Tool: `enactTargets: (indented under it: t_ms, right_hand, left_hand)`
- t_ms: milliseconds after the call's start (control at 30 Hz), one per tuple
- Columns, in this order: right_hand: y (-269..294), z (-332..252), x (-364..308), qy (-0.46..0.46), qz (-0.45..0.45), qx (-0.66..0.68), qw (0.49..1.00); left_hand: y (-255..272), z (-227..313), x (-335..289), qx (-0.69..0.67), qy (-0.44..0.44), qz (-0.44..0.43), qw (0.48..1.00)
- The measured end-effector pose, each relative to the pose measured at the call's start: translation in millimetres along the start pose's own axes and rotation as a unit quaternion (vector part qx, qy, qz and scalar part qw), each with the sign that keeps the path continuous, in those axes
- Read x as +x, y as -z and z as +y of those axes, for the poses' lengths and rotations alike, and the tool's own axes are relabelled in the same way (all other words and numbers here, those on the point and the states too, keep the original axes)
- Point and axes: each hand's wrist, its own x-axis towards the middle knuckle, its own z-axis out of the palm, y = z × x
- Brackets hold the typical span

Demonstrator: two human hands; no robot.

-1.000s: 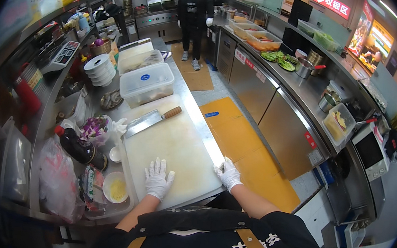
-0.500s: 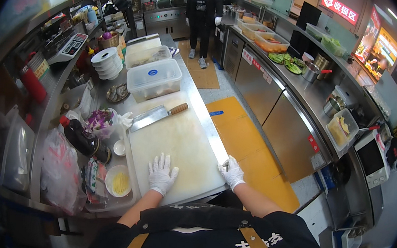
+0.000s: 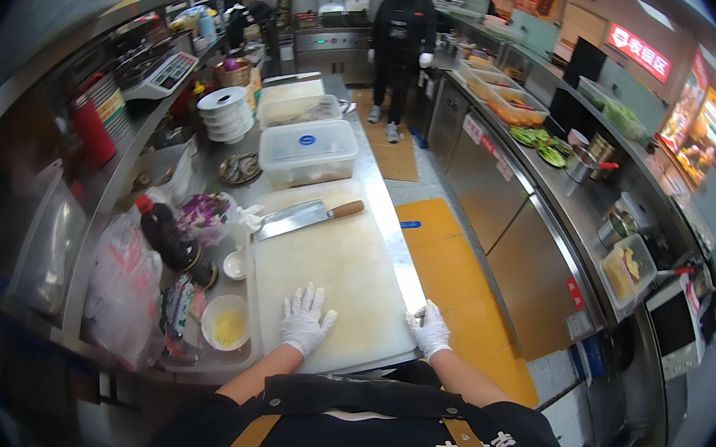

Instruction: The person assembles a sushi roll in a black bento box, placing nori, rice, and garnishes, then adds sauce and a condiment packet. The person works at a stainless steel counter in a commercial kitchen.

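Observation:
My left hand [image 3: 305, 322], in a white glove, lies flat with fingers spread on the near part of a white cutting board [image 3: 327, 261]. My right hand [image 3: 430, 329], also gloved, curls its fingers round the right edge of the steel table [image 3: 385, 234]. On the far part of the board rests a cleaver [image 3: 298, 219] with a wooden handle, its blade toward the left. Neither hand touches it. Just beyond stands a lidded clear plastic container [image 3: 306, 158].
Left of the board stand a dark bottle [image 3: 164, 237] with a red cap, a bowl of yellow shreds [image 3: 225, 323], a small white dish [image 3: 236, 264] and chopped purple vegetable [image 3: 203, 213]. A masked person [image 3: 402, 43] stands at the far end. A steel counter [image 3: 549, 176] runs along the right.
The whole view has shifted, so the table and hands sit farther right and the far end shows more. Both hands keep their places on board and table edge. Another person appears at the far left.

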Motion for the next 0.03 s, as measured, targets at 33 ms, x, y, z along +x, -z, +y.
enactTargets:
  t_ms: [33]
  right_hand:
    - [-6.1, -4.4, 4.1, 0.008, -0.013, 0.007, 1.0]
  left_hand:
    - [-0.9, -1.6, 1.2, 0.003, 0.002, -0.001, 1.0]
